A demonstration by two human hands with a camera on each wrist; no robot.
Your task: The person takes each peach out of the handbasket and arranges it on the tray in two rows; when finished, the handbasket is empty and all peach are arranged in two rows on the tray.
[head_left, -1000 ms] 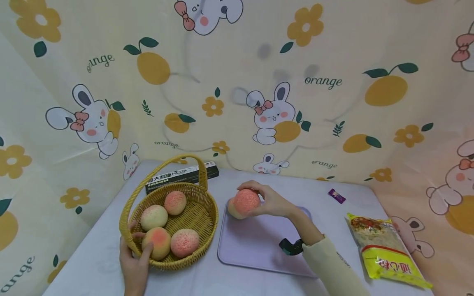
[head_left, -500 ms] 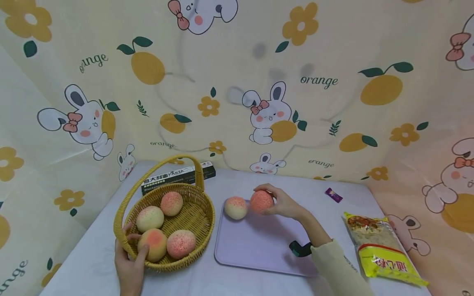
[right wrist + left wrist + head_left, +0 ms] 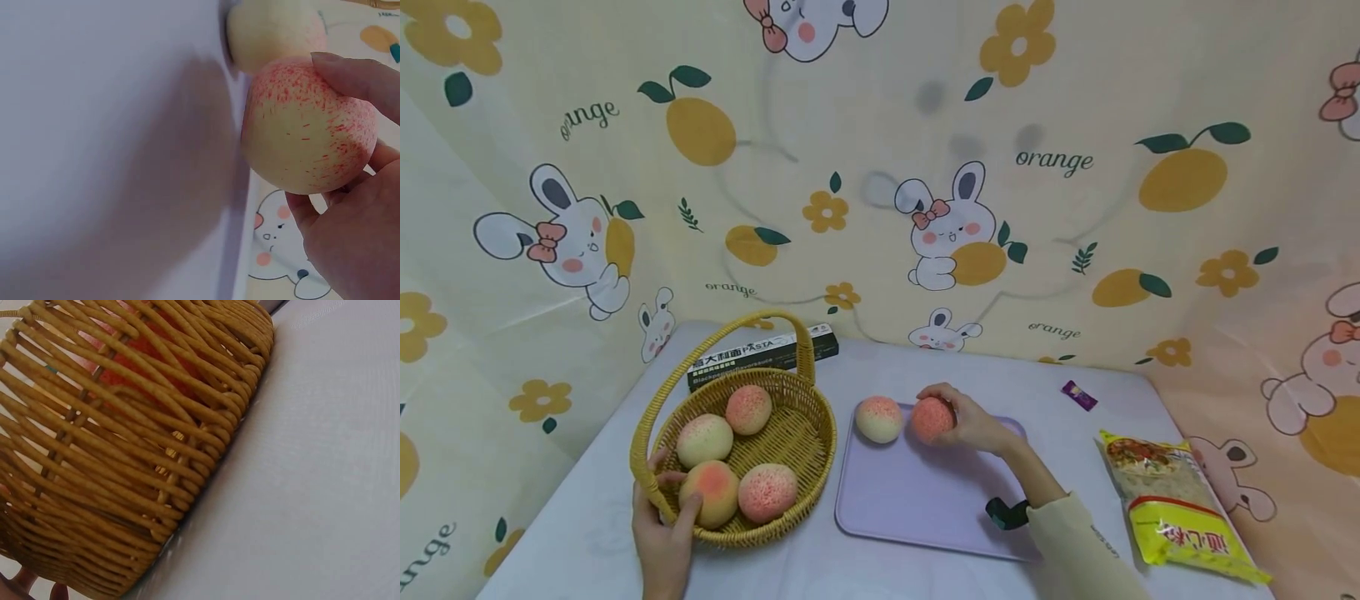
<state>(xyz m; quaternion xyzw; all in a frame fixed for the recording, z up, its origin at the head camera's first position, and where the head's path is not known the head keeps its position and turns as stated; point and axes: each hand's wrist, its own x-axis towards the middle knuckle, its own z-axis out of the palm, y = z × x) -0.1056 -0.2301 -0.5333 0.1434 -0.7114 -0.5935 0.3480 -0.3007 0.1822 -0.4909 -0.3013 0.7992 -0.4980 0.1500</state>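
The right hand [image 3: 973, 423] has a pink and cream peach [image 3: 931, 419] between its thumb and fingers. The peach is at the far edge of the purple tray [image 3: 917, 492]; I cannot tell if it touches the tray. Just beside it, at the tray's far left corner, sits a second peach [image 3: 878, 418].

The left hand [image 3: 662, 537] holds the side of the woven basket [image 3: 793, 421], with its fingers bent around the rim and its thumb by the nearest peach inside. Four peaches [image 3: 767, 492] lie in the basket, which stands on the table [image 3: 760, 575] to the left of the tray. Its big handle stands up.

A black and white pasta box [image 3: 763, 354] lies behind the basket. Over on the right are a yellow macaroni bag [image 3: 1180, 504] and a little purple packet [image 3: 1078, 395]. The wall cloth [image 3: 865, 125] behind has bunnies, oranges and flowers.
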